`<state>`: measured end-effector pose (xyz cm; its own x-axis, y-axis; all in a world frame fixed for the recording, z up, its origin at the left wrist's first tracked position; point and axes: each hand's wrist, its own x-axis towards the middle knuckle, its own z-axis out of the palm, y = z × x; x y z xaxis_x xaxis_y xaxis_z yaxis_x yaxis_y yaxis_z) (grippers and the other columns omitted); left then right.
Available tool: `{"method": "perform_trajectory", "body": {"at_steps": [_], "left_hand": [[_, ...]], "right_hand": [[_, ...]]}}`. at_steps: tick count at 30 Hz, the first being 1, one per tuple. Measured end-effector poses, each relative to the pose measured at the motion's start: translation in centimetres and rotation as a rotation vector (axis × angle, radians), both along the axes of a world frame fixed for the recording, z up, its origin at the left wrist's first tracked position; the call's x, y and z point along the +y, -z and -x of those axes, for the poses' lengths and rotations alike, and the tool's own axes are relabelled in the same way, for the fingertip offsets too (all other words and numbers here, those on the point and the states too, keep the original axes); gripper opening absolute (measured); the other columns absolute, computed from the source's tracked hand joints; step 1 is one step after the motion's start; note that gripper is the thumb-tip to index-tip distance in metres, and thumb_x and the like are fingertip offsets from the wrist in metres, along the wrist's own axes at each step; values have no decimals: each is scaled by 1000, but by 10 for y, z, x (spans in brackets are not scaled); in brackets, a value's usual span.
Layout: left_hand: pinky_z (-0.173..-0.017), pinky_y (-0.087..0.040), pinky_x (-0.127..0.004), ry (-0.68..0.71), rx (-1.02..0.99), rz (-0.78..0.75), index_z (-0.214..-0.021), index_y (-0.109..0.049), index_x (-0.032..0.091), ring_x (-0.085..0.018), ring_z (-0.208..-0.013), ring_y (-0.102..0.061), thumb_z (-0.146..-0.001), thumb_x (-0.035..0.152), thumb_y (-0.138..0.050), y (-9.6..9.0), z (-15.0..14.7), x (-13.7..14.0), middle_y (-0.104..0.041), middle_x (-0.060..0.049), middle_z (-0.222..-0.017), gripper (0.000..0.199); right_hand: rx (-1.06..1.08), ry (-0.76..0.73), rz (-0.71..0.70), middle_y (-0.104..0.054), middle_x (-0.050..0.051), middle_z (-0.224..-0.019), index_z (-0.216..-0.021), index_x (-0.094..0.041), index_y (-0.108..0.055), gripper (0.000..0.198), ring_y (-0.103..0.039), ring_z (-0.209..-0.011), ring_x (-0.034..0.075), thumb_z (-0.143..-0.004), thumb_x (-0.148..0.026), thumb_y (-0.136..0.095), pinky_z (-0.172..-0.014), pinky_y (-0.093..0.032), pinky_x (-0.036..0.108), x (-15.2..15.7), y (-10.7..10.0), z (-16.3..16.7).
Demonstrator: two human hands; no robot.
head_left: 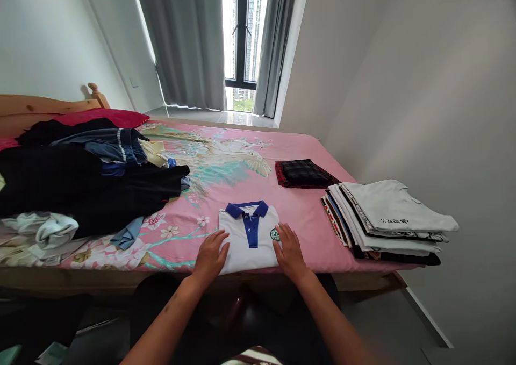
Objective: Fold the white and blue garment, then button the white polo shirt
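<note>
White cotton, folded small: a white polo shirt with a blue collar and placket point(250, 236) lies at the bed's near edge, squared into a neat rectangle. The left hand point(210, 256) rests flat on its left side, fingers spread and gripping nothing; the right hand point(289, 251) lies open and flat on its right side. The fold looks finished, the palms seemingly smoothing it; lifting it whole would call for both hands sliding under. Toward the near right corner sits a stack of folded shirts, white on top point(387, 220). Farther along the right edge lies a folded dark checked cloth point(304, 173). Along the left side sprawls a heap of unfolded dark clothes point(80, 187). No containers show.
</note>
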<state>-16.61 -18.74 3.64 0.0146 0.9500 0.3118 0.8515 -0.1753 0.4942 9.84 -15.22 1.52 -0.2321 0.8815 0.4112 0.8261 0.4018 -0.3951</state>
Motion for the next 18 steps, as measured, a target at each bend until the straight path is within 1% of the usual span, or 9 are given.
{"method": "perform_trajectory", "body": {"at_steps": [2,4,7,9,11,13,14,16,18], "left_hand": [[-111,-22,-44,9,124,28,-131,-47,19,-24,-135,-30,-88,36,-39,7,-9,16,-39,-10,-144,47],[-112,-12,-52,-12,226,144,-139,-39,20,-27,-139,-19,-87,42,-42,18,-13,25,-27,-10,-151,56],[-111,-7,-55,-45,292,266,-142,-33,20,-29,-140,-16,-87,53,-38,36,-11,26,-21,-10,-152,65],[-112,-8,-53,-48,305,269,-144,-30,19,-27,-140,-16,-88,54,-34,44,-8,23,-20,-9,-152,67],[-112,-11,-51,-55,307,256,-144,-30,17,-25,-140,-18,-88,54,-33,48,-5,18,-20,-9,-152,67],[-112,-12,-50,-80,310,230,-143,-32,16,-25,-140,-20,-88,52,-34,52,-3,13,-23,-10,-151,65],[-112,-13,-49,-92,313,211,-142,-34,15,-24,-139,-22,-89,51,-35,55,-2,9,-25,-10,-151,64],[-113,-14,-49,-109,326,158,-140,-37,15,-24,-138,-25,-89,48,-36,62,0,1,-29,-11,-149,60],[-113,-14,-48,-110,337,102,-139,-39,16,-24,-137,-27,-90,44,-37,69,3,-8,-33,-11,-147,57]], "right_hand": [[-73,49,91,-26,9,-150,-141,-16,-33,51,-15,-140,23,-93,-35,-32,-113,-13,49,18,-1,16],[-127,83,228,-20,8,-152,-144,-16,-27,58,-11,-141,24,-93,-43,-32,-113,-9,51,29,6,24],[-157,91,363,-20,9,-151,-145,-14,-26,64,-14,-140,27,-92,-50,-31,-112,-8,54,34,28,21],[-147,84,369,-22,10,-151,-144,-14,-28,64,-16,-139,26,-91,-50,-32,-112,-8,53,33,40,17],[-98,123,368,-27,10,-149,-140,-15,-36,59,-20,-138,28,-90,-46,-38,-111,-10,56,28,40,16],[38,158,354,-40,11,-142,-129,-17,-50,48,-29,-134,29,-87,-40,-44,-108,-18,57,16,22,21],[151,143,331,-48,12,-135,-121,-18,-57,41,-37,-129,29,-86,-38,-46,-106,-24,55,6,5,25],[440,-22,240,-61,11,-115,-106,-18,-63,30,-53,-113,25,-87,-35,-46,-98,-40,44,-22,-44,34],[675,-205,101,-64,8,-102,-102,-20,-62,24,-59,-99,20,-89,-33,-47,-88,-47,37,-56,-103,40]]}}
